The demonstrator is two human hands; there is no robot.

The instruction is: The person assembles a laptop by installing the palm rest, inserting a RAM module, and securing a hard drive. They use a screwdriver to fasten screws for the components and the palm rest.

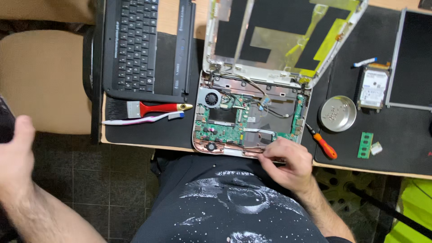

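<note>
The right hand (288, 162) rests on the near edge of the opened laptop base (252, 119), knuckles up, fingers curled together and pressed down at the front right corner of the exposed green circuit board (225, 126); whether the fingertips pinch some small part there I cannot tell, since the hand covers them. The board lies just ahead and to the left of this hand, its long axis running left to right across the bench (148, 135), so the right hand is much the nearer one. The left hand (18, 153) is held well off to the left, out over the dark tiled floor, away from the bench, thumb up; it runs out of the picture, so its grip cannot be told. Around the base: a round fan (209, 97) at the board's far left corner, loose wires (270, 105) crossing the middle, the hinged lid shell (279, 36) standing open beyond. Just right of the hand lies an orange-handled screwdriver (325, 144), pointing up-left toward the base; further right a round metal dish (337, 113) with screws, a memory stick (366, 145), a hard drive (373, 87). To the left lie a red-handled brush (148, 108), a toothbrush (141, 119) and a detached keyboard (135, 45)
</note>
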